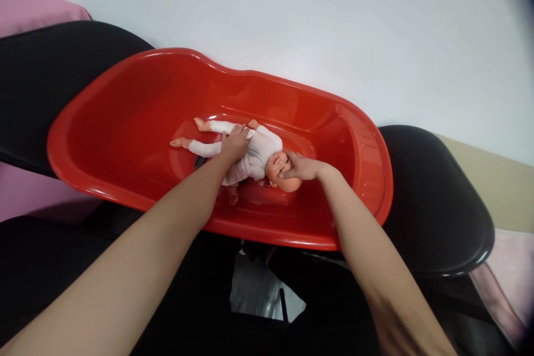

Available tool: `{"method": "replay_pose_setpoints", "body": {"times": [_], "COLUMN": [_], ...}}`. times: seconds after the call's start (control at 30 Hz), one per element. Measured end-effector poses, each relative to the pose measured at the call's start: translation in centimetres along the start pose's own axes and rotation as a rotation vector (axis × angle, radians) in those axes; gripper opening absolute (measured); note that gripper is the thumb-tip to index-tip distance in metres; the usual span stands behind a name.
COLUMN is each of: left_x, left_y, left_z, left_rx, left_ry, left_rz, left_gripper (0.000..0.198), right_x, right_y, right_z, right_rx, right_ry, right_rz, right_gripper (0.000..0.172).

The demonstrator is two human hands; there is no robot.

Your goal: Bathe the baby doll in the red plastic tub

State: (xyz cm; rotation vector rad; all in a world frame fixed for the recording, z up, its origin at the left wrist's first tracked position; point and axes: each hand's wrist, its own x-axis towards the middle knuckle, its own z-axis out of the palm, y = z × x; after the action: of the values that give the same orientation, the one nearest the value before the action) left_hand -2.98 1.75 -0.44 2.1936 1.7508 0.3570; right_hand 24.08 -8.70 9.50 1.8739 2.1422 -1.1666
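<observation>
A baby doll (261,150) in white clothes lies on its back inside a red plastic baby tub (125,122), feet to the left and head to the right. My left hand (236,142) lies on the doll's hips and belly, fingers curved over the clothing. My right hand (301,167) cups the doll's head, thumb near its cheek. Both arms reach in over the tub's near rim.
The tub rests across two black chair seats, one on the left (50,72) and one on the right (438,200). A white wall (334,16) is behind. Pink fabric (33,8) shows at the far left. Floor (258,292) shows below the tub.
</observation>
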Motion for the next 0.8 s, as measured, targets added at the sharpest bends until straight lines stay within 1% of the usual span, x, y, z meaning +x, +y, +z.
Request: {"method": "replay_pose_setpoints", "body": {"times": [0.1, 0.2, 0.37, 0.57, 0.8], "left_x": [-0.4, -0.6, -0.6, -0.8, -0.8], "left_y": [-0.5, -0.6, -0.9, -1.2, -1.5], "left_z": [-0.1, -0.1, -0.3, -0.7, -1.0], "left_rx": [0.015, 0.022, -0.025, -0.062, -0.047], "left_ry": [0.026, 0.054, 0.077, 0.066, 0.050], "left_rz": [-0.062, -0.092, -0.183, -0.212, -0.323], "left_gripper": [0.064, 0.065, 0.068, 0.068, 0.071], "right_x": [-0.1, -0.2, -0.1, 0.0, -0.2], "right_y": [-0.2, -0.3, -0.1, 0.1, -0.4], "right_z": [0.0, 0.0, 0.0, 0.1, 0.1], "right_rx": [-0.004, 0.002, -0.007, -0.022, -0.009], "right_ry": [0.000, -0.004, -0.014, -0.015, -0.005], "right_rz": [0.007, 0.020, 0.026, 0.029, 0.041], "right_gripper": [0.100, 0.103, 0.104, 0.103, 0.106]}}
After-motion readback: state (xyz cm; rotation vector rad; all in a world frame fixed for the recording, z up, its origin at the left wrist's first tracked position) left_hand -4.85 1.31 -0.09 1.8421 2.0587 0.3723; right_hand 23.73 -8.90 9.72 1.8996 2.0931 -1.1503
